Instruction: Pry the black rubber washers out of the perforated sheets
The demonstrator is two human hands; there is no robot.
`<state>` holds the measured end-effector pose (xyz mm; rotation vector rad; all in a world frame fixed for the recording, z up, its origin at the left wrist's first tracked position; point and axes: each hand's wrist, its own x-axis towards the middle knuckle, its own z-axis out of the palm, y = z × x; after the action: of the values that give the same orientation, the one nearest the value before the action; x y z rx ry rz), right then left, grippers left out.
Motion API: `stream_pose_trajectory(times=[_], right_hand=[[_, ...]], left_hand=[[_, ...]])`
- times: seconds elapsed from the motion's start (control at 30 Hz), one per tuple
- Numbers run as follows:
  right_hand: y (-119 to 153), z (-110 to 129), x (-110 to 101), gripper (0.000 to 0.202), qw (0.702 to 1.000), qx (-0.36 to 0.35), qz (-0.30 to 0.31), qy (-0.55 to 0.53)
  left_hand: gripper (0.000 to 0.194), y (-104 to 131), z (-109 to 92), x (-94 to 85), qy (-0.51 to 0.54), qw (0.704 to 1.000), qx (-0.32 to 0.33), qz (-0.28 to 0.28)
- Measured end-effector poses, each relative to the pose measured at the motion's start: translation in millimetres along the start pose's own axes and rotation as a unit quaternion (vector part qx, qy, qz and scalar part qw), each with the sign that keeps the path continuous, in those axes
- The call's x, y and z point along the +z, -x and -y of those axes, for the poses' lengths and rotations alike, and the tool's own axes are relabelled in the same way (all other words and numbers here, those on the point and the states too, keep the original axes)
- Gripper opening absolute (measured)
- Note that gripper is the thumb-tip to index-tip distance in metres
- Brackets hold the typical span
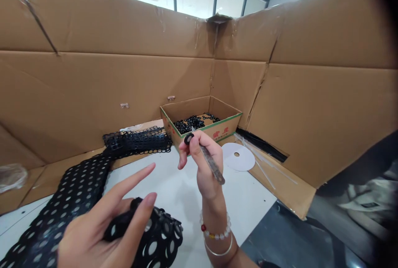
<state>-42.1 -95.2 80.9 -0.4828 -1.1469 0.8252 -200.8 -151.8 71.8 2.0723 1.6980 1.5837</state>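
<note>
My left hand (102, 222) grips a bunched part of a black perforated sheet (158, 239) with its lower fingers, while its thumb and index finger are spread apart. Between the thumb and fingers of my right hand (207, 156) is a slim grey metal tool (213, 164) with a pointed tip and a small hole in its rounded end. A small black ring (188, 138) sits at my right fingertips, close to the tool's tip. The long black sheet with rows of round holes (81, 181) runs over the table to the left.
Behind my right hand stands an open cardboard box (202, 129) with many black rings (192, 123) inside. A white disc with a centre hole (239, 157) lies right of it, near thin clear strips (264, 168). Tall cardboard walls (108, 77) enclose the white tabletop (183, 193).
</note>
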Motion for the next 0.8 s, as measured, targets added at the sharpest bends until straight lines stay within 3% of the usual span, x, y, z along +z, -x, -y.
stream_pose_trajectory(times=[0.1,0.2,0.27,0.4,0.63,0.8], right_hand=[[11,14,-1,0.028,0.996,0.057,0.059,0.046],[19,27,-1,0.034,0.980,0.086,0.145,0.109],[21,32,-1,0.037,0.974,0.087,0.169,0.125],[22,32,0,0.039,0.975,0.087,0.150,0.142],[23,26,2,0.038,0.979,0.108,0.136,0.108],[22,22,6,0.036,0.977,0.135,0.162,0.033]], left_hand=[[0.033,-3,-12,11.9,0.051,0.997,-0.009,-0.048],[0.027,-6,-21,20.8,0.094,0.994,-0.015,-0.049],[0.024,-8,-22,22.1,0.099,0.994,0.012,-0.033],[0.024,-7,-17,17.9,0.105,0.993,0.060,-0.003],[0.020,-6,-17,16.3,0.096,0.992,0.063,-0.041],[0.019,-2,-21,17.5,0.133,0.988,0.003,-0.081]])
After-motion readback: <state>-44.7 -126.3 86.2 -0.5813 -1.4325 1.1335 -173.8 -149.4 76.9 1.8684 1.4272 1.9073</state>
